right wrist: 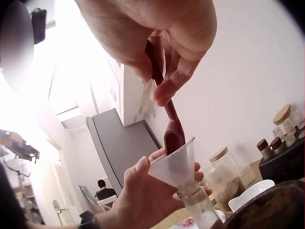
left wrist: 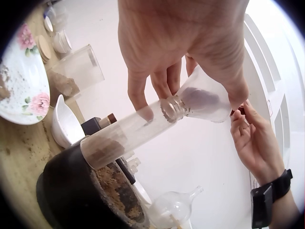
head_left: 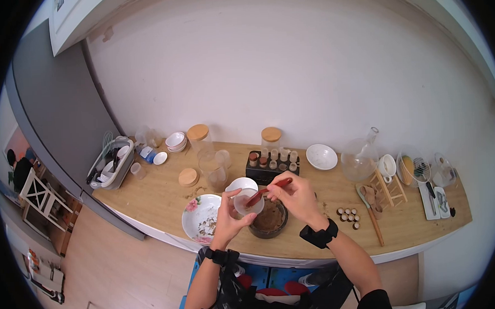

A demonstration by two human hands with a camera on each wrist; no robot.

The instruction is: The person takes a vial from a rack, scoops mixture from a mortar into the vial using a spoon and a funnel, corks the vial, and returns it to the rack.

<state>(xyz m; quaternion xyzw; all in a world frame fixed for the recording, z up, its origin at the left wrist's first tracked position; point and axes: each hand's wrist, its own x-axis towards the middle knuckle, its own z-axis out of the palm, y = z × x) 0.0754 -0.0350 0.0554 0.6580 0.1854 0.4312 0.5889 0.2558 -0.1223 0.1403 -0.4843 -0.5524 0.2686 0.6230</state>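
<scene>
With my left hand (left wrist: pixel 190 43) clamped around the funnel (right wrist: pixel 177 164) and glass vial (left wrist: pixel 128 136) and my right hand (right wrist: pixel 157 43) pinching the red spoon (right wrist: pixel 172 129) into the funnel, filling looks well underway: brown powder already sits in the vial's bottom, much remains in the dark bowl (left wrist: pixel 71 191).

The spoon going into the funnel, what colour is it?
Dark red, clearest in the right wrist view, where the spoon dips into the clear funnel.
</scene>
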